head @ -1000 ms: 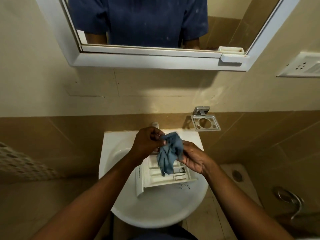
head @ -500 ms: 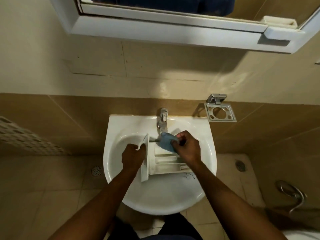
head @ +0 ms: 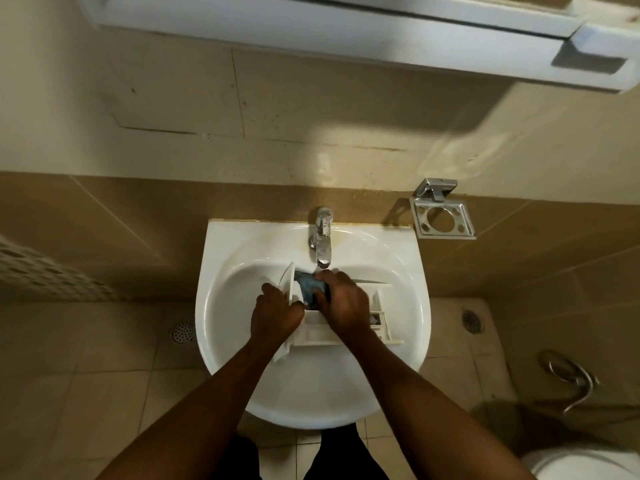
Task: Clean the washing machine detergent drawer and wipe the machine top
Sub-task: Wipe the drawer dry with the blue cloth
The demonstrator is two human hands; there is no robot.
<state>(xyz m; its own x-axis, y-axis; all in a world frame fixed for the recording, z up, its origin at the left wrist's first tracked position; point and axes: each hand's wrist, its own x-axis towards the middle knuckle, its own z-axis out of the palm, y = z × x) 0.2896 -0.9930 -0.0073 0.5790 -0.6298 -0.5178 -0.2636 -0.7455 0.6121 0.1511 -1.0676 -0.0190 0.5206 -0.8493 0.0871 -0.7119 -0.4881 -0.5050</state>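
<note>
Over the sink (head: 221, 341) it was all hands in! The detergent drawer (head: 313, 329) lay across the basin just below the tap (head: 322, 237), likely so any grime and water would fall into the bowl. The left hand (head: 275, 317) had its grip curled round the drawer's front end, bracing it so it could not slide. The right hand (head: 346, 303) had its grip clamped on a blue cloth (head: 306, 284), bunched small and pushed down into a far compartment. That looked like scrubbing the corners. No water could be made out at the tap.
</note>
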